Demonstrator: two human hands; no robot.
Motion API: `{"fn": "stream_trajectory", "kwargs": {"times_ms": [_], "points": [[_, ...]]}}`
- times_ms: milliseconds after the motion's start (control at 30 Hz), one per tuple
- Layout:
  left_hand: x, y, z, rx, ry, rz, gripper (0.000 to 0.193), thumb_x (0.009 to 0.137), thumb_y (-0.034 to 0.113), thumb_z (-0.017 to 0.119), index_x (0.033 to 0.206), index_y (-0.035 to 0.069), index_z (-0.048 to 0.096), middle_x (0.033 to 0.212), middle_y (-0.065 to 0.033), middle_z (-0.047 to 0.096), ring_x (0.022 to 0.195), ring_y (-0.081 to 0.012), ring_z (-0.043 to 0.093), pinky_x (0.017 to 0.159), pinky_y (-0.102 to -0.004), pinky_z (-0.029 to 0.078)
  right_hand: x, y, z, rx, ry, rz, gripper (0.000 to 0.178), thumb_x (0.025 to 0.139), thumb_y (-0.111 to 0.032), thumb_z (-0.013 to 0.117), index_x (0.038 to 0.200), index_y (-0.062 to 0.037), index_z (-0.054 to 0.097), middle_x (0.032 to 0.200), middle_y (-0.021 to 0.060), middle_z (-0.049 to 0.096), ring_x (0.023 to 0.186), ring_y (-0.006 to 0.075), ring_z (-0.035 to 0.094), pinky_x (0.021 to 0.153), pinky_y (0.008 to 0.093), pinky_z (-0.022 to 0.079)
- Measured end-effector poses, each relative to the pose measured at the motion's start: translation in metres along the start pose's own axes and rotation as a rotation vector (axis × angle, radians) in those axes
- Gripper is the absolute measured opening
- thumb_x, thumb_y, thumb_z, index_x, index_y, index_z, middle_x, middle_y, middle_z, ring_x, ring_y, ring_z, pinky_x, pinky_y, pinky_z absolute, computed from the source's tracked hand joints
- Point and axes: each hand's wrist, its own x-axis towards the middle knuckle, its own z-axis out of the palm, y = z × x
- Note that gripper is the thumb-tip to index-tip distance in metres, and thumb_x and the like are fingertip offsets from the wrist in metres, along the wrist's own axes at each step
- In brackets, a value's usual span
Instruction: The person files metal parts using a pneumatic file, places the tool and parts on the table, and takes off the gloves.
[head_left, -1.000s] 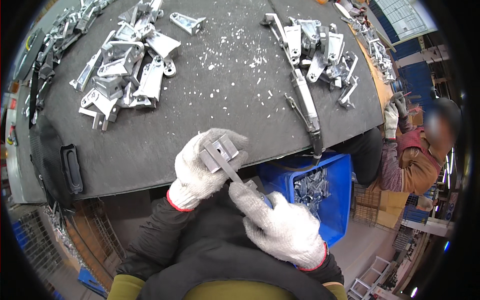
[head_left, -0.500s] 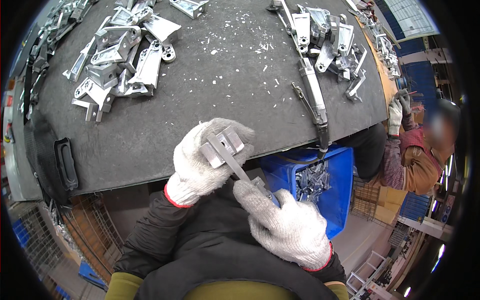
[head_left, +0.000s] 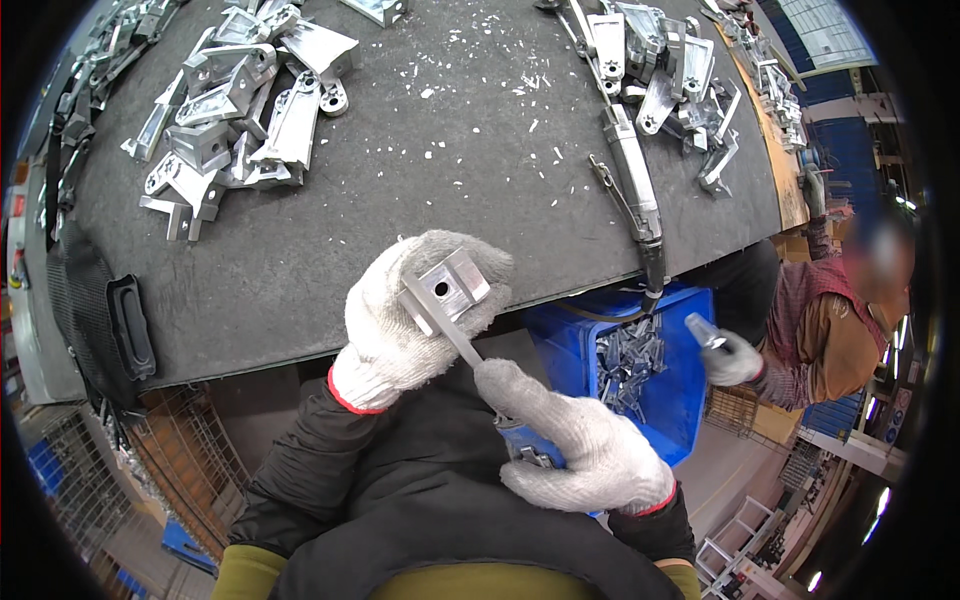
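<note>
My left hand (head_left: 405,315), in a white knit glove with a red cuff, grips a small silver metal bracket (head_left: 448,288), its face with a round hole turned up. My right hand (head_left: 585,440), gloved alike, holds what looks like a slim belt sander (head_left: 458,340) with a narrow grey arm and a blue body. The arm's tip lies against the bracket's left edge. My right index finger stretches along the tool, whose body is partly hidden by the hand.
Silver brackets lie in piles on the dark table, at far left (head_left: 240,110) and far right (head_left: 665,75). A hand tool (head_left: 632,185) rests near the right edge. Below it stands a blue bin (head_left: 685,400) of metal parts. At right, another person's gloved hand (head_left: 735,362) holds a metal part.
The bracket has tilted in my left hand, showing its hole more plainly. My right hand has turned a little, moving slightly right. The other person's hand has come down beside the bin with a part.
</note>
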Motion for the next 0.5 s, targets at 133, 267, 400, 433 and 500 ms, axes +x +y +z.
{"fn": "stream_trajectory", "kwargs": {"times_ms": [133, 267, 400, 433, 500], "points": [[-0.001, -0.003, 0.001, 0.115, -0.008, 0.053, 0.034, 0.081, 0.013, 0.088, 0.110, 0.007, 0.073, 0.104, -0.0041, 0.073, 0.094, -0.0147, 0.071, 0.082, -0.0303, 0.058, -0.006, 0.007, 0.001, 0.252, -0.006, 0.130, 0.084, 0.084, -0.008, 0.076, 0.156, 0.0030, 0.036, 0.150, 0.0216, 0.053, 0.133, 0.0263, 0.058, 0.110, 0.0344, 0.043], [-0.001, -0.005, 0.003, -0.067, 0.007, -0.020, 0.033, 0.081, 0.012, 0.088, 0.109, 0.006, 0.073, 0.103, -0.0039, 0.074, 0.093, -0.0146, 0.071, 0.082, -0.0303, 0.058, -0.003, 0.003, 0.000, 0.181, -0.036, 0.120, 0.083, 0.083, -0.010, 0.077, 0.155, 0.0022, 0.039, 0.140, 0.0220, 0.060, 0.122, 0.0277, 0.064, 0.102, 0.0340, 0.049], [-0.002, -0.005, 0.003, 0.012, 0.019, -0.025, 0.034, 0.081, 0.011, 0.088, 0.110, 0.004, 0.072, 0.103, -0.0043, 0.074, 0.093, -0.0139, 0.071, 0.082, -0.0303, 0.058, -0.006, -0.015, 0.002, -0.434, -0.035, 0.321, 0.069, 0.081, -0.016, 0.078, 0.146, -0.0071, 0.056, 0.107, 0.0185, 0.070, 0.084, 0.0306, 0.073, 0.075, 0.0369, 0.058], [-0.002, -0.005, 0.002, 0.009, 0.019, -0.024, 0.034, 0.081, 0.011, 0.088, 0.110, 0.004, 0.072, 0.103, -0.0043, 0.074, 0.093, -0.0139, 0.071, 0.082, -0.0303, 0.058, -0.004, -0.016, 0.006, -0.524, 0.101, 0.230, 0.061, 0.081, -0.018, 0.077, 0.140, -0.0122, 0.063, 0.091, 0.0159, 0.068, 0.067, 0.0314, 0.069, 0.061, 0.0395, 0.056], [-0.002, -0.003, 0.001, 0.037, 0.000, -0.005, 0.035, 0.081, 0.010, 0.088, 0.111, 0.005, 0.071, 0.103, -0.0045, 0.074, 0.093, -0.0139, 0.070, 0.082, -0.0301, 0.058, -0.005, -0.020, 0.010, -0.603, 0.110, 0.259, 0.062, 0.081, -0.018, 0.077, 0.141, -0.0120, 0.062, 0.093, 0.0162, 0.068, 0.069, 0.0314, 0.070, 0.062, 0.0394, 0.057]]}}
